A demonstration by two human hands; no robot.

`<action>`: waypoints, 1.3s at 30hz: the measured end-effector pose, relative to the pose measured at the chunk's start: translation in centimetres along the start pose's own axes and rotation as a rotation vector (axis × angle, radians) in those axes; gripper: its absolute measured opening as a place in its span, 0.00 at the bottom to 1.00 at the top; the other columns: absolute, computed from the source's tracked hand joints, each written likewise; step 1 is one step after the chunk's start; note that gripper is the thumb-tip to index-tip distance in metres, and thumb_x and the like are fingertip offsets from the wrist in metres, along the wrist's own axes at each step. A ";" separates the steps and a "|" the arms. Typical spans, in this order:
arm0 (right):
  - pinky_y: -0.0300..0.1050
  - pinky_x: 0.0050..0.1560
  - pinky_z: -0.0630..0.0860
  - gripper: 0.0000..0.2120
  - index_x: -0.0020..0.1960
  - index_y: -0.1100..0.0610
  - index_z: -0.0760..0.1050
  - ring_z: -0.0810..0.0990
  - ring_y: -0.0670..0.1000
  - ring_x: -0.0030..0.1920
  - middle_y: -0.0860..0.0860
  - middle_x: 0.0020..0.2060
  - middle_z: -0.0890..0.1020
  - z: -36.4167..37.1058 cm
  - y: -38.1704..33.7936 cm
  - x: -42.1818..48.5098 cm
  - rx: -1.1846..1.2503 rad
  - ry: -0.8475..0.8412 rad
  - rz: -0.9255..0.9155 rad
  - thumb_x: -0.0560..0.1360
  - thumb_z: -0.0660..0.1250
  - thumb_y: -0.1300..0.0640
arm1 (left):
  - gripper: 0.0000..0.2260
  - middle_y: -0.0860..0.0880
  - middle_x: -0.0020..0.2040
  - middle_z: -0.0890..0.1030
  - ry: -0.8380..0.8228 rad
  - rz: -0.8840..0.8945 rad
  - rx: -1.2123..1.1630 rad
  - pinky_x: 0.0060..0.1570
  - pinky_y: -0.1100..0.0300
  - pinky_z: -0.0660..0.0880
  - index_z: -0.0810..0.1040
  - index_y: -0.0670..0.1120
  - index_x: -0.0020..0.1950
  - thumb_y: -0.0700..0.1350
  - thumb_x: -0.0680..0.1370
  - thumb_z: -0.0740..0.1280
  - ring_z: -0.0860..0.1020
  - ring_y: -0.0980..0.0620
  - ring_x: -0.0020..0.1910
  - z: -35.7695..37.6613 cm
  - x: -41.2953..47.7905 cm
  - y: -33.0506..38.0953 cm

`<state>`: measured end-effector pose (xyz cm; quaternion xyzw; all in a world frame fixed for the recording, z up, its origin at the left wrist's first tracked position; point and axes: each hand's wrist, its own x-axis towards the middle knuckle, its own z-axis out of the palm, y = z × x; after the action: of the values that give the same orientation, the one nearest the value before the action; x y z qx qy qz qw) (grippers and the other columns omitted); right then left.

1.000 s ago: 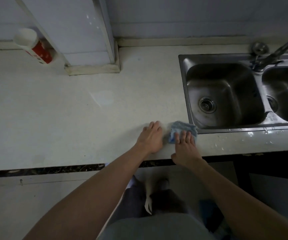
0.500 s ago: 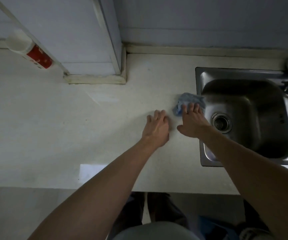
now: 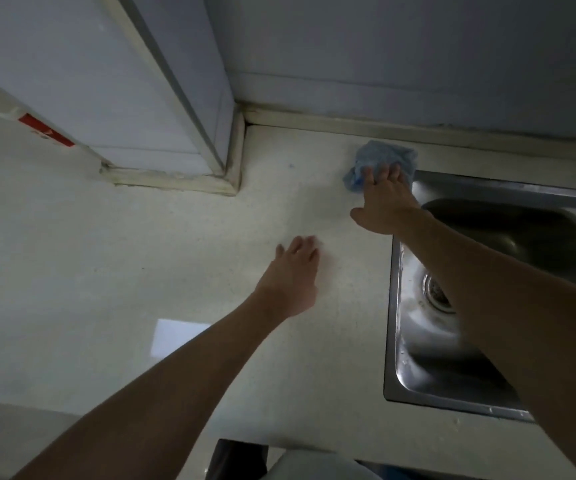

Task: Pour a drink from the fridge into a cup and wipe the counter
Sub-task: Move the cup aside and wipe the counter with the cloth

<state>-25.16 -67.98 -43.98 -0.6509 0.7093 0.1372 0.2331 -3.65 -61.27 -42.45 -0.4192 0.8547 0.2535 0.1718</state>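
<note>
A crumpled blue cloth lies on the pale counter near the back wall, just left of the sink's far corner. My right hand presses flat on the cloth with straight fingers, its arm reaching over the sink. My left hand rests palm down on the bare counter, nearer to me and left of the right hand, holding nothing. No cup or drink shows in this view.
A steel sink with a round drain fills the right side. A white boxed column juts from the back wall onto the counter. A white bottle with a red label lies partly hidden behind it at far left.
My right hand has pushed the blue cloth away from me along the sink's left edge, from the counter's front to near the back wall. My left hand moved forward less and now trails behind.
</note>
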 end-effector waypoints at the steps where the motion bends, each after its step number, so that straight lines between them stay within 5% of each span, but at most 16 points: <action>1: 0.60 0.76 0.44 0.42 0.79 0.58 0.42 0.41 0.68 0.76 0.65 0.77 0.42 -0.4 0.2 0.9 0.003 0.010 0.000 0.77 0.63 0.43 | 0.29 0.44 0.79 0.52 -0.019 0.007 -0.007 0.76 0.43 0.54 0.55 0.40 0.78 0.42 0.79 0.61 0.50 0.43 0.78 0.2 -0.2 -0.2; 12: 0.59 0.74 0.56 0.42 0.77 0.64 0.50 0.57 0.68 0.74 0.66 0.75 0.57 -2.2 1.1 4.0 -0.024 0.086 0.026 0.76 0.64 0.41 | 0.31 0.45 0.80 0.47 -0.048 0.020 -0.042 0.77 0.44 0.48 0.51 0.40 0.79 0.45 0.79 0.60 0.44 0.43 0.79 0.4 -0.5 -0.6; 19: 0.59 0.63 0.74 0.43 0.60 0.64 0.75 0.77 0.64 0.59 0.65 0.56 0.79 -2.0 -2.0 5.7 0.197 0.166 0.205 0.60 0.48 0.35 | 0.32 0.44 0.80 0.47 -0.016 0.025 -0.073 0.77 0.42 0.48 0.51 0.39 0.79 0.45 0.79 0.60 0.45 0.42 0.79 0.8 -0.8 -0.4; 26: 0.60 0.70 0.65 0.35 0.70 0.64 0.66 0.68 0.67 0.68 0.66 0.67 0.71 -2.7 -7.9 5.1 0.081 0.113 0.061 0.73 0.62 0.40 | 0.29 0.45 0.79 0.53 0.020 0.037 -0.094 0.76 0.43 0.53 0.60 0.40 0.77 0.45 0.78 0.63 0.50 0.44 0.78 0.6 -0.1 -0.5; 33: 0.58 0.75 0.54 0.40 0.78 0.62 0.51 0.57 0.66 0.75 0.65 0.75 0.58 -1.9 -7.7 4.6 -0.049 0.128 -0.007 0.77 0.60 0.39 | 0.30 0.46 0.80 0.50 0.057 0.021 -0.112 0.77 0.46 0.50 0.56 0.42 0.78 0.43 0.79 0.62 0.47 0.45 0.79 1.4 -0.9 -0.6; 39: 0.59 0.74 0.59 0.37 0.76 0.61 0.57 0.59 0.68 0.73 0.65 0.73 0.62 -0.1 -8.2 2.2 -0.082 0.124 -0.034 0.76 0.60 0.39 | 0.25 0.46 0.80 0.54 0.194 -0.022 -0.181 0.77 0.50 0.51 0.58 0.41 0.77 0.42 0.80 0.58 0.49 0.48 0.79 4.5 -5.1 -0.1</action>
<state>-17.21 -70.81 -44.12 -0.6791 0.7051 0.1214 0.1641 -0.22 -55.48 -43.54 -0.4650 0.8362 0.2858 0.0529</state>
